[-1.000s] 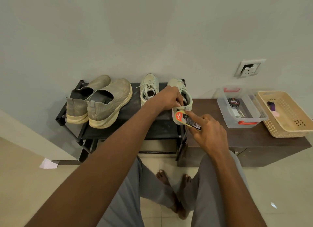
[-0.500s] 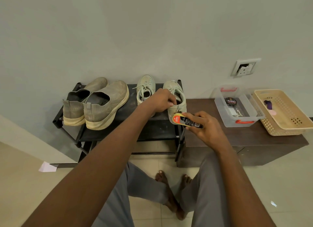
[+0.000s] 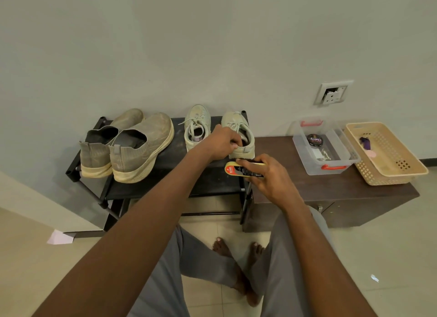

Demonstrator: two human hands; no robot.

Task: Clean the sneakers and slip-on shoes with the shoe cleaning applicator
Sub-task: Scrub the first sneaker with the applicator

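Plain wall behind a black shoe rack [image 3: 208,182]; right sneaker [image 3: 240,133] sits at its 3 o'clock end, slip-on shoes [image 3: 132,146] at 9 o'clock. Left hand [image 3: 222,143] fingers clamp the sneaker's heel collar, likely to brace it. Right hand [image 3: 269,177] fingers wrap the shoe cleaning applicator [image 3: 243,170], touching the heel at 6 o'clock.

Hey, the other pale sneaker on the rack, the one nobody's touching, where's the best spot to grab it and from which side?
Probably the heel collar of the free sneaker. Its heel and open mouth face the person and its toe points at the wall, so come from the front and hook fingers into the opening, thumb outside the heel. The left hand holds the neighbouring sneaker in much this way, on the rack.
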